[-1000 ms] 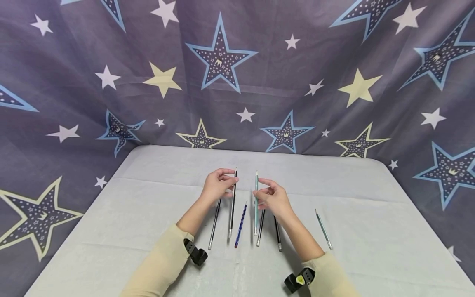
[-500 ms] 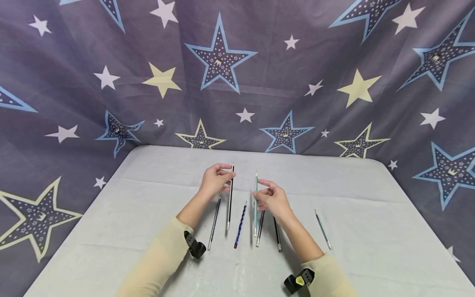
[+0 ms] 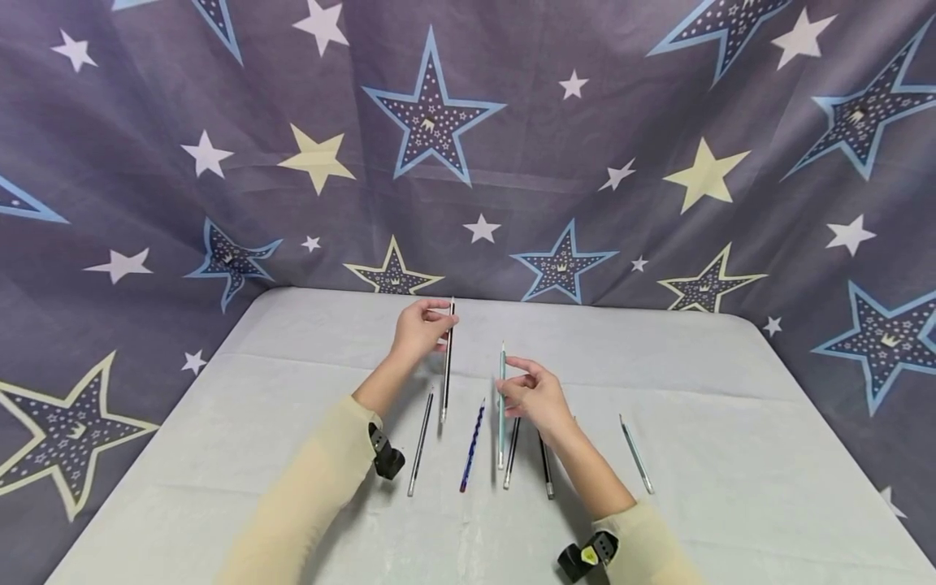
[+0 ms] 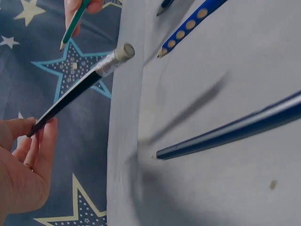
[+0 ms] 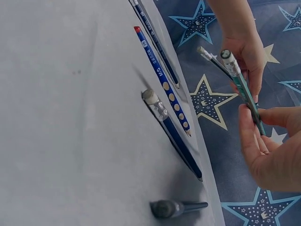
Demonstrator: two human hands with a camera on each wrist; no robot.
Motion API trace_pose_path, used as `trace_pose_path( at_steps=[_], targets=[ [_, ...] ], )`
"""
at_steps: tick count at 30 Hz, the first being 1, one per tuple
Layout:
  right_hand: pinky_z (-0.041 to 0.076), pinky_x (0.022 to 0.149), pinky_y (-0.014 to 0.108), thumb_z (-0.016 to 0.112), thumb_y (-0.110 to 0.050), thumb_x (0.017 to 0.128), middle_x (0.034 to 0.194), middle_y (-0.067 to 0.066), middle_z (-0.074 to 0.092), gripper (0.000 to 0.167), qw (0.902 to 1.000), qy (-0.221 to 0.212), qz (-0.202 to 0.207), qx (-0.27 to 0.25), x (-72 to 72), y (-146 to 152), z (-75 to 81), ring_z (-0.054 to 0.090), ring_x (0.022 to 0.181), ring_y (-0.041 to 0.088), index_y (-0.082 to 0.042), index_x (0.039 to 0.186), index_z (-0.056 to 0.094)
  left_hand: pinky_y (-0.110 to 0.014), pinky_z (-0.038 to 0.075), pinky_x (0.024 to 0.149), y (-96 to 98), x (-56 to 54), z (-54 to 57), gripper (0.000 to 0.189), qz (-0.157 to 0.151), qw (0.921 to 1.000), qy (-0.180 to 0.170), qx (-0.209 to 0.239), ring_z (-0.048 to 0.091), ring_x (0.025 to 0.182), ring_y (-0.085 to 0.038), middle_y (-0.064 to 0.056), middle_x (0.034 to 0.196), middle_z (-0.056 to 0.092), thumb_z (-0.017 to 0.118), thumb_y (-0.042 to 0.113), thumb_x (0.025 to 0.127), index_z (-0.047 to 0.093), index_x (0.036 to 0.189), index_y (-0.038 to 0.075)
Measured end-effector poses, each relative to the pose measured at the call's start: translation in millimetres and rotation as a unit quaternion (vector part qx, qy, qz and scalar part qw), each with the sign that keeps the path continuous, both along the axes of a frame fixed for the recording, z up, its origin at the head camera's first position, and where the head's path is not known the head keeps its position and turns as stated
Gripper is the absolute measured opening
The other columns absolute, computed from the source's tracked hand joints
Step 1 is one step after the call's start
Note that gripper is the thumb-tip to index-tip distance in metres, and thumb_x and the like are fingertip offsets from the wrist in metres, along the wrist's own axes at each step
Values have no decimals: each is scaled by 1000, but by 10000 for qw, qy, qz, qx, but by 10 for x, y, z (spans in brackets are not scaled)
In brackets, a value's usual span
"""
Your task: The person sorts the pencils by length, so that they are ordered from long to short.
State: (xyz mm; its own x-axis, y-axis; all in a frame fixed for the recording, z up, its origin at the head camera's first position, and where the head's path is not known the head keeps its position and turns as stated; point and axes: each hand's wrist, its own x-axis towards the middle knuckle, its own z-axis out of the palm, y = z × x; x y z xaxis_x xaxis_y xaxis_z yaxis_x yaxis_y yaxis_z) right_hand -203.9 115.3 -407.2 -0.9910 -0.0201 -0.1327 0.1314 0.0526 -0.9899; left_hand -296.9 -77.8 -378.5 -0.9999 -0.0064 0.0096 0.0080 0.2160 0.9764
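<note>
My left hand (image 3: 419,331) pinches a black pencil (image 3: 448,366) near its tip, raised over the far part of the table. In the left wrist view the white eraser end of this black pencil (image 4: 75,92) points away from the fingers. My right hand (image 3: 541,400) pinches a teal pencil (image 3: 501,422) near its sharpened end, eraser toward me. Between the hands lies a blue pencil with round dots (image 3: 473,447). One dark pencil (image 3: 420,443) lies to its left. Two more, a dark pencil (image 3: 513,455) and a black pencil (image 3: 546,467), lie partly hidden by the right hand and forearm.
A second teal pencil (image 3: 636,455) lies apart at the right. All rest on a pale cloth-covered table (image 3: 731,487). Behind it hangs a grey curtain (image 3: 497,162) printed with stars. Black cameras sit on both wrists, the left camera (image 3: 386,453) low over the cloth.
My left hand has moved away from me and slightly left, carrying the black pencil toward the table's far edge. The right hand with the teal pencil has hardly moved.
</note>
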Motion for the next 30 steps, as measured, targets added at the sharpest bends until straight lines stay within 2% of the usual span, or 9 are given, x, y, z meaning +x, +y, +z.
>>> trace_pose_path(
  at_steps=[4, 8, 16, 26, 30],
  targets=[
    [58, 62, 33, 64, -3, 84, 83, 4, 62, 48, 10000, 4, -6, -41, -8, -5, -26, 62, 61, 12, -7, 131, 51, -26, 56, 53, -25, -88, 7, 32, 45, 9996, 162, -223, 59, 60, -8, -14, 95, 64, 68, 15, 84, 61, 114, 7],
    [58, 63, 34, 64, -3, 84, 82, 3, 62, 48, 10000, -50, -37, -52, -14, -5, -36, 62, 61, 12, -9, 130, 52, -26, 56, 54, -54, -169, 2, 33, 106, 9990, 168, -390, 59, 61, -8, -12, 97, 63, 68, 16, 85, 60, 115, 8],
    [58, 63, 33, 64, -3, 84, 82, 3, 61, 48, 10000, -44, -44, -11, -20, 0, -36, 61, 61, 11, -7, 130, 51, -27, 56, 54, -119, -303, -20, 30, 335, 9981, 287, -438, 57, 63, -9, -13, 97, 63, 68, 15, 84, 62, 112, 8],
    [57, 59, 27, 65, -3, 84, 82, 3, 61, 48, 9999, -101, -42, -74, -29, -4, -54, 60, 60, 11, -6, 130, 51, -26, 56, 54, -243, -405, -80, 30, 612, 9943, 389, -778, 58, 72, -13, -14, 101, 64, 68, 16, 85, 62, 113, 9],
    [57, 60, 28, 65, -3, 84, 82, 3, 62, 48, 9999, -119, -48, -65, -27, -1, -59, 60, 60, 11, -6, 130, 51, -25, 55, 53, -283, -425, -98, 29, 670, 9925, 367, -953, 56, 68, -11, -12, 98, 65, 68, 17, 85, 63, 112, 10]
  ],
)
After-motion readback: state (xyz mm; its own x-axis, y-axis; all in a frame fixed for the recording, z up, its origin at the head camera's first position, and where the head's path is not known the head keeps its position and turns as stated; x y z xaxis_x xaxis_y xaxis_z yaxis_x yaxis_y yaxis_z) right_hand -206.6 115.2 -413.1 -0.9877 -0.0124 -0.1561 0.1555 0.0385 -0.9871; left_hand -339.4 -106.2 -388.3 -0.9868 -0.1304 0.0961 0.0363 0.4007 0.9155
